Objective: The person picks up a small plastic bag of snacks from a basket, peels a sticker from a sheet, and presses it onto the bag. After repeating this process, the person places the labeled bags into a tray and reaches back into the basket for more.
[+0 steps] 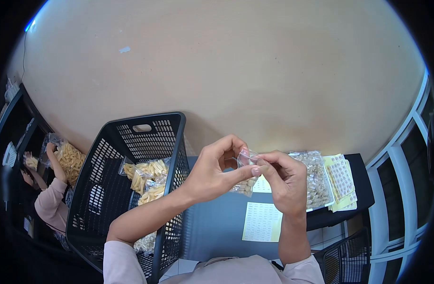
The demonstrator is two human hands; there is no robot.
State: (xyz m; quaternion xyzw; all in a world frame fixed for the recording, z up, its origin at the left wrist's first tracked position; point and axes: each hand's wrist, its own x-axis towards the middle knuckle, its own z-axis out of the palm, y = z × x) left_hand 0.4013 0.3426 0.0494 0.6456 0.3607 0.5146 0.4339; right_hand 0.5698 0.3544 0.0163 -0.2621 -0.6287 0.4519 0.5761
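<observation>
Pinching a small clear bag (244, 188) near its top between the thumbs and fingers of our left hand (216, 166) and right hand (286, 182), we hold it above the grey table (212, 232). A label sheet (262, 222) lies below; a black crate (181, 131) stands leftward, a person (52, 201) beyond it.

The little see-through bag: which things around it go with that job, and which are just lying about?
Probably part of it:
little see-through bag
left hand
right hand
printed sheet
filled bags in the tray
black crate

Probably just nearby:
black chair
white frame
big bag beside the other person
</observation>
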